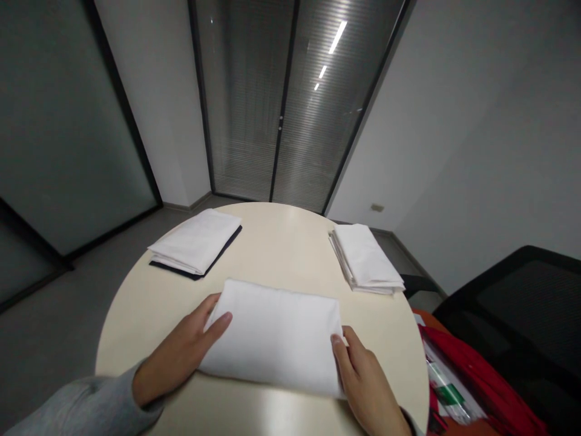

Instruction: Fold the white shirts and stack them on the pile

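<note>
A folded white cloth (276, 336) lies in front of me at the near part of the round table. My left hand (190, 342) grips its left edge, thumb on top and fingers partly hidden at the side. At the right edge, my right hand (365, 375) pinches the cloth between thumb and fingers. A folded white cloth (200, 239) rests on a dark folded cloth (175, 270) at the back left. To the back right is a stack of folded white cloths (367, 257).
The pale round table (272, 242) stands before a glass door with blinds. At the right are a black mesh chair (526, 303), a red bag (481, 369) and a clear plastic package (449, 390) with a green patch.
</note>
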{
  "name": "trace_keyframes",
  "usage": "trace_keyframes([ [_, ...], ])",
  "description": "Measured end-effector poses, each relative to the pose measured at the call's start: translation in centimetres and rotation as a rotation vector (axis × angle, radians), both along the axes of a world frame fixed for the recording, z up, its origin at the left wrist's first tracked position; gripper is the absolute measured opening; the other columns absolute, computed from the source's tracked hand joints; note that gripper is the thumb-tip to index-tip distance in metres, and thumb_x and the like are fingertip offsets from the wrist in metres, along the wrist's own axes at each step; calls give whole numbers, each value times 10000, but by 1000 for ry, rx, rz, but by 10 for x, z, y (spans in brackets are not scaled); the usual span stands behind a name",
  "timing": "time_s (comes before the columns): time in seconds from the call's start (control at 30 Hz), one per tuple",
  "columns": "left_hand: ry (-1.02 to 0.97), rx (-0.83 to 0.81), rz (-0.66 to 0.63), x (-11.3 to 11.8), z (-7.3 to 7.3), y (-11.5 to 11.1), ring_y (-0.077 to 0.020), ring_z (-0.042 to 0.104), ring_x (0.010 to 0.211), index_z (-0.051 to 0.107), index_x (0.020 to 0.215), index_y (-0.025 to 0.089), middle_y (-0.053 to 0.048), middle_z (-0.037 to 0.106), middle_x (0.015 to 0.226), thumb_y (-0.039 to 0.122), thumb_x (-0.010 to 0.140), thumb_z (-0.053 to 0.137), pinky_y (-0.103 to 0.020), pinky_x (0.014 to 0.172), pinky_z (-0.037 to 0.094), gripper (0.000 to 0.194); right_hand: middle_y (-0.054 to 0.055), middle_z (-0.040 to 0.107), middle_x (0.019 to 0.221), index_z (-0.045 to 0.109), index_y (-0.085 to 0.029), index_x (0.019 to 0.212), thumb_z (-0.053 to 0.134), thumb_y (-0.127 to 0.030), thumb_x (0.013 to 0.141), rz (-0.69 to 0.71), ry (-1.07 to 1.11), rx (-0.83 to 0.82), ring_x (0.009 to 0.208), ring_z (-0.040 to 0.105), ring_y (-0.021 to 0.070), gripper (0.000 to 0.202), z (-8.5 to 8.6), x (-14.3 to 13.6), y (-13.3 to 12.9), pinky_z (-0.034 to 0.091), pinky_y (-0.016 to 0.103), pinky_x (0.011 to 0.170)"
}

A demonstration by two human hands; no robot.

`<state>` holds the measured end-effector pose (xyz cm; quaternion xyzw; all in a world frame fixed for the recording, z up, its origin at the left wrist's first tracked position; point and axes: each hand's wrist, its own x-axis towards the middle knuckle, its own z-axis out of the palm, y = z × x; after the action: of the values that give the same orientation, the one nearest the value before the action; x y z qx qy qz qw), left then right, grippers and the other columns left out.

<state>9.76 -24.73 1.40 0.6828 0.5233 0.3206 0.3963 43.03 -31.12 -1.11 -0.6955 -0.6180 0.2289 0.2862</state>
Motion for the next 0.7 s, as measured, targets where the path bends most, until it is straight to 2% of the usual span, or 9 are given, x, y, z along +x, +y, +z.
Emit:
trace_keyframes([
  [0.07,61,37,7,0,-8,1,-305,615,1328,451,1527,223,-117,645,1451,571,1004,519,-445,1113,500,632,112,749,987,552,-218,1303,293,-610,1047,-29,-30,44,886,699,297,536,-3,1,-4,516,408,777],
  [0.13,177,40,61,1,-17,3,-314,645,1301,340,1596,225,-137,651,1444,558,1006,518,-464,1088,520,700,99,762,975,400,-212,1526,330,-574,1053,-62,-98,103,913,705,303,600,-7,2,-8,538,424,800],
  [0.2,323,50,102,4,-23,4,-330,672,1264,244,1644,233,-150,658,1432,542,1008,503,-484,1043,543,753,79,764,890,309,-206,1605,351,-524,1061,-60,-192,147,887,707,306,630,-12,5,-10,549,435,795],
  [0.23,401,75,96,5,-25,4,-338,674,1260,225,1656,246,-149,649,1446,527,1011,490,-492,1025,548,752,71,760,852,338,-211,1598,357,-491,1065,-37,-242,163,862,707,303,602,-14,6,-11,552,439,792],
  [0.33,652,173,34,7,-20,3,-330,745,1092,321,1639,316,-118,655,1425,453,1039,413,-489,911,581,622,60,749,818,531,-242,1468,388,-378,1058,63,-412,199,788,701,280,455,-10,12,-10,548,472,817],
  [0.43,850,319,33,7,-5,-2,-307,759,902,503,1546,299,-119,710,1239,394,1056,364,-491,807,586,518,100,750,1008,615,-253,1372,465,-358,1024,82,-628,318,891,707,311,394,11,12,-8,532,551,850],
  [0.53,834,616,32,14,15,-4,-367,653,1214,633,1408,236,-153,666,1352,445,1047,445,-559,975,533,458,163,664,1336,612,-224,1391,538,-393,1000,147,-748,495,1179,647,371,432,42,-3,-3,508,594,973],
  [0.6,743,738,-91,27,24,-2,-348,541,1382,590,1445,238,-123,593,1502,474,1037,506,-550,1107,467,479,169,578,1490,575,-194,1442,554,-390,1006,249,-753,535,1355,550,366,479,57,-21,5,454,583,1104],
  [0.7,662,709,-391,50,25,7,-297,445,1488,442,1565,245,-76,505,1608,481,1020,571,-517,1221,377,608,130,448,1631,468,-159,1546,543,-361,1026,397,-708,453,1516,387,327,563,61,-48,22,339,562,1241],
])
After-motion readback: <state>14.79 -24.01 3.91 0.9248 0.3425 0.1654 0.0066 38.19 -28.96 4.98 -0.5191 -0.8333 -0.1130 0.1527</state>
